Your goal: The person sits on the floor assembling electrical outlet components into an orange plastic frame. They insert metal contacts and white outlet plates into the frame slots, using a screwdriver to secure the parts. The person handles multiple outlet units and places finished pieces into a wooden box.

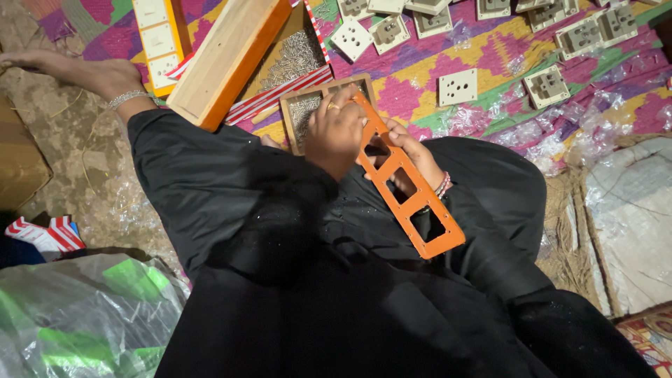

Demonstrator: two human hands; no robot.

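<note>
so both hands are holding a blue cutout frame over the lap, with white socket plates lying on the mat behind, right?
Not quite: the head view shows the cutout frame is orange, not blue. The left hand and right hand do hold it over the lap, with white socket plates on the mat behind.

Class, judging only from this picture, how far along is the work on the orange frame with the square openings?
Done: one yellow-edged board already carries white switches. In hand: both hands, left and right, grip the orange frame, whose visible openings are all unfilled. Left: loose white sockets lie on the patterned mat, and screws sit in the small wooden tray.
</note>
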